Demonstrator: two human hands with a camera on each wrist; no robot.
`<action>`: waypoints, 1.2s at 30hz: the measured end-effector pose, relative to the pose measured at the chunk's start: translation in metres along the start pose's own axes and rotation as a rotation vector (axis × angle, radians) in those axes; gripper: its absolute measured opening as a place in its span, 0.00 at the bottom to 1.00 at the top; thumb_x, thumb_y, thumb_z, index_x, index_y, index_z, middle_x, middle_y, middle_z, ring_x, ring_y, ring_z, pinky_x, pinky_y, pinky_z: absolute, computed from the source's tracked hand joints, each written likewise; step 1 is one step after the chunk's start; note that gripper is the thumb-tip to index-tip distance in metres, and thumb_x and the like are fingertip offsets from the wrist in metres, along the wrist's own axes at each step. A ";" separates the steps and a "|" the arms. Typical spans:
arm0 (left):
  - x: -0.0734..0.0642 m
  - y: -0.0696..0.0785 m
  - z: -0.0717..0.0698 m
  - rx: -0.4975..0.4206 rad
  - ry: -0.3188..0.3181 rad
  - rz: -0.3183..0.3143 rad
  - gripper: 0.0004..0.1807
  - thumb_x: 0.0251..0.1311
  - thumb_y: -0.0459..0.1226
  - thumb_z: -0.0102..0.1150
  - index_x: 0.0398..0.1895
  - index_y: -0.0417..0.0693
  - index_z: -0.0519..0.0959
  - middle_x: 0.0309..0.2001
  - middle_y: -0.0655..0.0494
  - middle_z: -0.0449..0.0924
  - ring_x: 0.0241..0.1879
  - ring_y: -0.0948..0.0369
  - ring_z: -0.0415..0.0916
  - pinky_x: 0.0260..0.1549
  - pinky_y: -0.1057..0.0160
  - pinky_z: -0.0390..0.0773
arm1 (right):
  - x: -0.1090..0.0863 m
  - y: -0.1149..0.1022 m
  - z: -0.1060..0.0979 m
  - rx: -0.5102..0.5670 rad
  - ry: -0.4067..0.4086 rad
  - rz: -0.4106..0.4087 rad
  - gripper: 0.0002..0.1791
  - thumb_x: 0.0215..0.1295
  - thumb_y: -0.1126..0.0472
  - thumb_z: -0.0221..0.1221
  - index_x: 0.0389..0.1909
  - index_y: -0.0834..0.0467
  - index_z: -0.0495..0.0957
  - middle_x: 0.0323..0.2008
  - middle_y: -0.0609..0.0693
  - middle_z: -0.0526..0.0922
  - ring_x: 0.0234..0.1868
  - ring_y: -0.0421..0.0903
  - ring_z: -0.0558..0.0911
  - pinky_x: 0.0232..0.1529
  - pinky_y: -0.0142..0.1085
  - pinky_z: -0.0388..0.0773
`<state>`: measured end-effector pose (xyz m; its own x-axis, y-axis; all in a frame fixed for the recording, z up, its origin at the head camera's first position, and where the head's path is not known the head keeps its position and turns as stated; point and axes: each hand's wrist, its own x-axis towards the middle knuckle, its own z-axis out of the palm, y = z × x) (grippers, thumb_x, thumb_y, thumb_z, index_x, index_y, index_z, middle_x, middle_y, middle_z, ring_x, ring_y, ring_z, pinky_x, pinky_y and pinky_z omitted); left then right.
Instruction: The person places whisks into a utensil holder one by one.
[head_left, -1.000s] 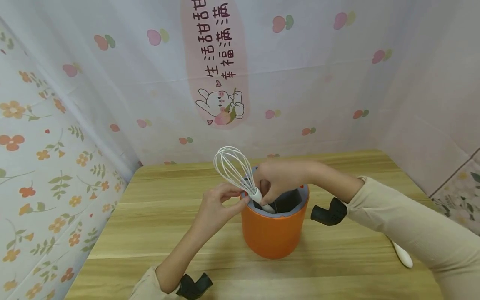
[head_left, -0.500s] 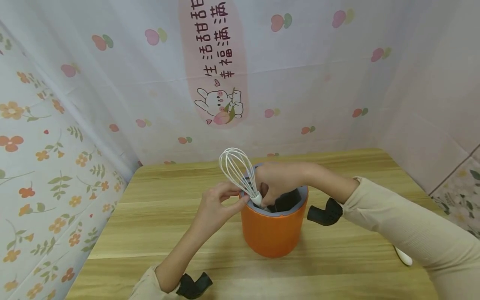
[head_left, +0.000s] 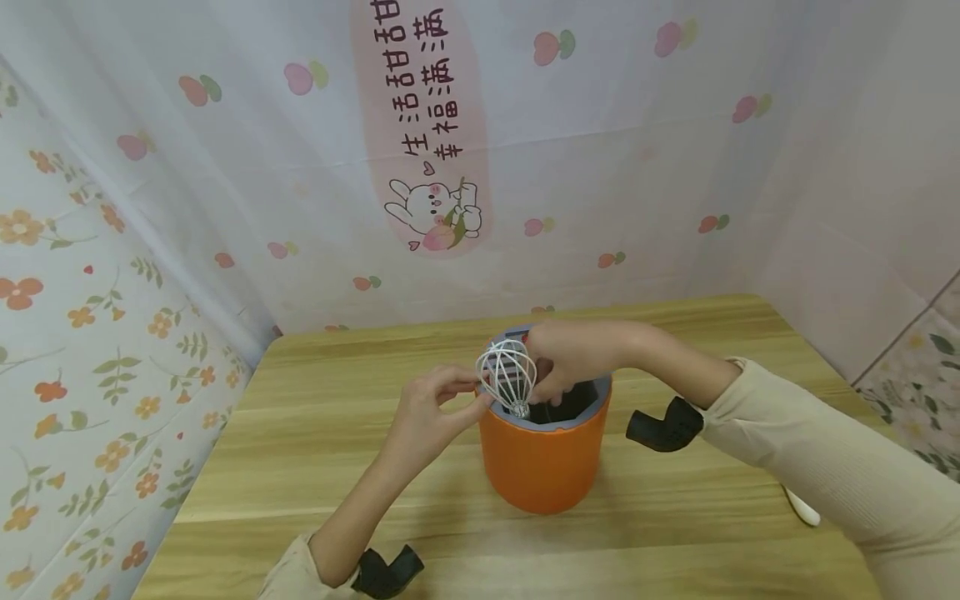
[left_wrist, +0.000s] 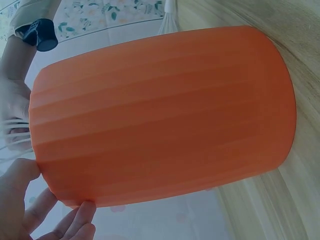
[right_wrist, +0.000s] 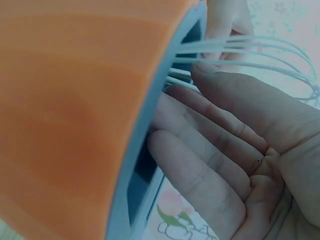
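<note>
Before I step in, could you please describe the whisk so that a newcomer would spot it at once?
On the wooden table stands an orange container. At its opening, between the person's left hand and right hand, is the whisk. Unlike the white utensil lying at the table's right, it points its white wire loops upward.

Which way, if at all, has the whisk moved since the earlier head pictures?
Yes, down: the whisk has sunk deeper into the pot; its wires now cross the rim where its handle showed earlier.
</note>
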<state>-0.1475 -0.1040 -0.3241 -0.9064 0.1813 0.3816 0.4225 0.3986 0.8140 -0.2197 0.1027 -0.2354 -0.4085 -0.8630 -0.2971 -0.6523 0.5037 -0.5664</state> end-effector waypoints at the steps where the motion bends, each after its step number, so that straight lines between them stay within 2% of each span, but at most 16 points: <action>1: 0.000 0.000 0.000 0.000 -0.001 -0.003 0.09 0.50 0.34 0.66 0.36 0.48 0.83 0.39 0.54 0.80 0.38 0.63 0.78 0.47 0.57 0.76 | -0.002 0.001 0.000 -0.003 0.005 -0.002 0.03 0.58 0.64 0.61 0.26 0.59 0.81 0.20 0.45 0.81 0.24 0.41 0.81 0.28 0.30 0.78; 5: -0.001 0.001 -0.001 0.004 -0.008 -0.028 0.10 0.51 0.37 0.66 0.38 0.51 0.83 0.40 0.56 0.80 0.38 0.66 0.78 0.47 0.57 0.75 | -0.012 0.004 -0.001 -0.016 0.040 -0.009 0.02 0.57 0.65 0.62 0.26 0.58 0.80 0.21 0.43 0.81 0.24 0.39 0.81 0.28 0.30 0.77; 8: -0.002 0.001 -0.001 0.004 -0.008 -0.038 0.10 0.51 0.37 0.66 0.38 0.53 0.83 0.40 0.60 0.79 0.38 0.67 0.77 0.47 0.57 0.75 | -0.022 0.006 -0.002 0.032 0.062 0.007 0.01 0.57 0.66 0.62 0.28 0.59 0.80 0.24 0.45 0.82 0.27 0.39 0.81 0.30 0.31 0.78; 13: -0.003 0.002 -0.002 -0.006 -0.008 -0.036 0.10 0.51 0.37 0.66 0.39 0.53 0.83 0.40 0.61 0.79 0.38 0.65 0.77 0.48 0.58 0.75 | -0.040 0.009 -0.007 0.131 0.102 0.029 0.02 0.58 0.68 0.60 0.32 0.62 0.80 0.27 0.49 0.82 0.29 0.43 0.81 0.32 0.34 0.80; 19: -0.003 0.001 -0.002 -0.004 -0.008 -0.031 0.10 0.51 0.38 0.67 0.39 0.53 0.83 0.41 0.61 0.79 0.39 0.66 0.77 0.48 0.56 0.75 | -0.063 0.022 -0.012 0.147 0.185 0.062 0.04 0.57 0.66 0.62 0.33 0.62 0.80 0.28 0.48 0.82 0.31 0.44 0.81 0.33 0.34 0.79; 25: -0.003 0.001 -0.002 0.001 -0.003 -0.035 0.10 0.51 0.38 0.67 0.39 0.54 0.83 0.41 0.62 0.79 0.38 0.67 0.77 0.47 0.56 0.75 | -0.090 0.053 -0.012 0.186 0.242 0.171 0.09 0.56 0.63 0.63 0.36 0.65 0.79 0.27 0.48 0.82 0.30 0.45 0.81 0.33 0.35 0.79; 32: -0.002 0.001 -0.001 -0.004 -0.005 -0.035 0.10 0.51 0.38 0.66 0.39 0.54 0.83 0.41 0.62 0.79 0.39 0.66 0.77 0.47 0.56 0.75 | -0.127 0.098 -0.002 0.226 0.269 0.348 0.13 0.56 0.59 0.63 0.38 0.64 0.78 0.28 0.49 0.82 0.31 0.46 0.82 0.33 0.35 0.79; 36: -0.002 0.001 -0.001 -0.006 -0.005 -0.040 0.11 0.51 0.38 0.67 0.39 0.54 0.83 0.41 0.62 0.79 0.39 0.66 0.77 0.48 0.56 0.75 | -0.147 0.122 0.009 0.270 0.289 0.382 0.14 0.56 0.59 0.63 0.38 0.66 0.78 0.29 0.50 0.82 0.31 0.47 0.82 0.33 0.35 0.80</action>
<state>-0.1451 -0.1054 -0.3237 -0.9224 0.1697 0.3471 0.3863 0.4004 0.8309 -0.2334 0.2907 -0.2673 -0.7679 -0.5558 -0.3185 -0.2513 0.7187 -0.6483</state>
